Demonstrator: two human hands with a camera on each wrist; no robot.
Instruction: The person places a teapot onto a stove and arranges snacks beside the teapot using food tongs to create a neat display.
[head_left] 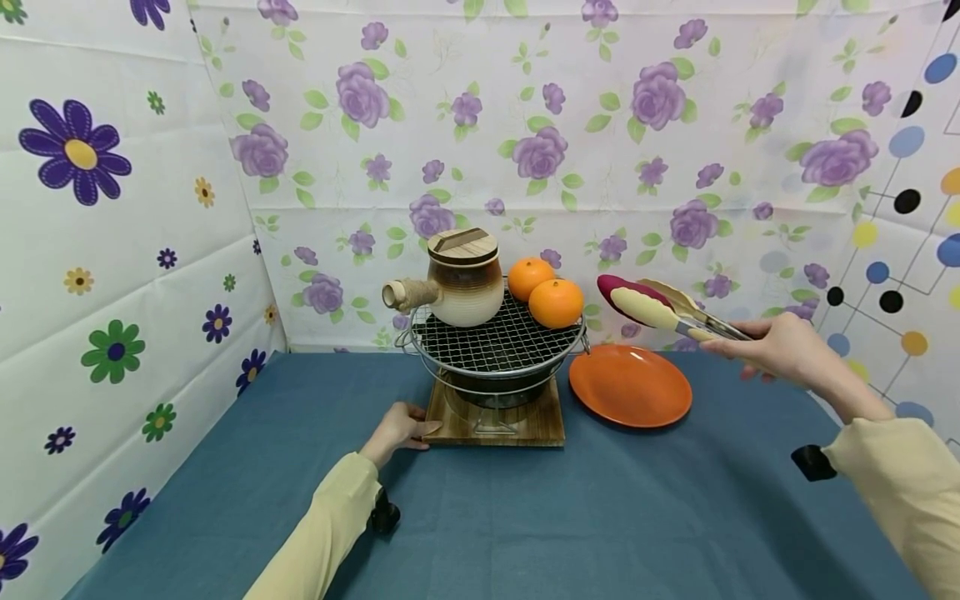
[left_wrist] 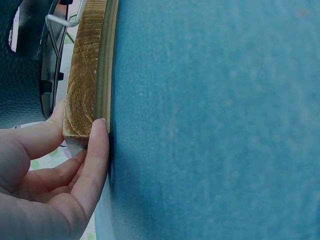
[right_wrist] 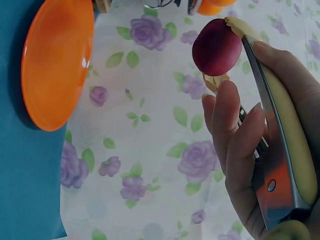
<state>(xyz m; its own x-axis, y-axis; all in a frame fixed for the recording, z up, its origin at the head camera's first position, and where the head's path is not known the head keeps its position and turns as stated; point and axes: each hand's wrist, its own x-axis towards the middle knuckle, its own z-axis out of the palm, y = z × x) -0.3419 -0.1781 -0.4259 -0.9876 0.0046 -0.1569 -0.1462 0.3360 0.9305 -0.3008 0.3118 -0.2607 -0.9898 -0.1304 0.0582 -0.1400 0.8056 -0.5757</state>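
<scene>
My left hand (head_left: pixel 397 429) grips the near left corner of a square wooden board (head_left: pixel 546 427); in the left wrist view the thumb lies along its upper side and fingers (left_wrist: pixel 95 165) at its underside. On this board stands a round black grill with a wire mesh (head_left: pixel 480 346). Over at the right, my right hand (head_left: pixel 787 350) holds metal tongs (head_left: pixel 708 323) with cream tips, raised above the table. Between those tips is a purple-red sweet potato (right_wrist: pixel 216 47), slightly above and behind an orange plate (head_left: pixel 630 387).
A lidded clay pot (head_left: pixel 468 292) with a side handle sits on the left of the mesh. Two oranges (head_left: pixel 557 303) rest at the mesh's right. Blue cloth (head_left: pixel 600 508) covers the table, and flowered sheets (head_left: pixel 480 158) hang behind and at the sides.
</scene>
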